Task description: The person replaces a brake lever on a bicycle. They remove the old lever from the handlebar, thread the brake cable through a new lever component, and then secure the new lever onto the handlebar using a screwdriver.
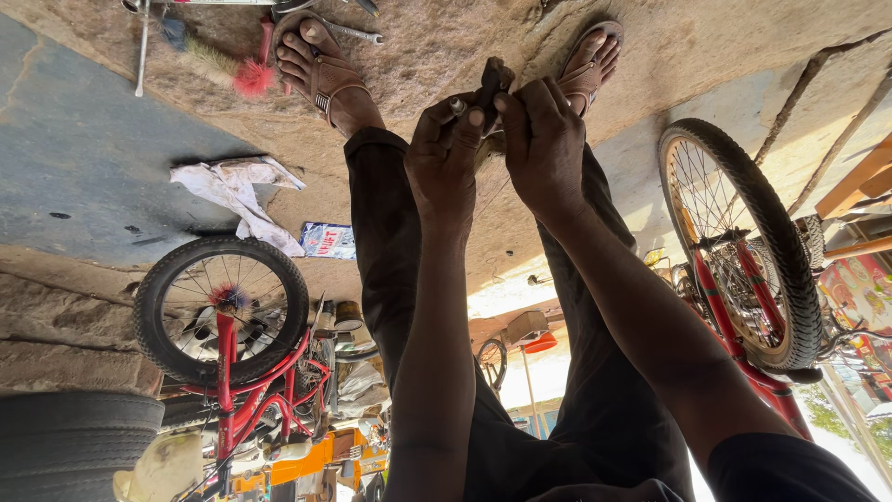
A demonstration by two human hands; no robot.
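Plainly, we are mid-way through fiddling with a small dark part [494, 78], held up between both hands above the stony ground [437, 42]. Our left hand [441, 153] is closed around its lower end, thumb and fingers pinched on what looks like a short metal stud, though the view is too murky to be sure. Our right hand [544, 139] is curled shut on the part's other side, fingertips pressing it from above. We judge this a fitting or loosening step. What it calls for is a steady pinch from one hand while the other works the stud.

Counting: one dark part, two hands on it and two sandalled feet [321, 65] beyond. There are two red bicycles, one at the left [232, 390] and one at the right [743, 325], each showing one full wheel. We also see one red-tipped brush [243, 76], one crumpled paper [232, 186], one printed packet [327, 240] and one loose tyre [79, 437].
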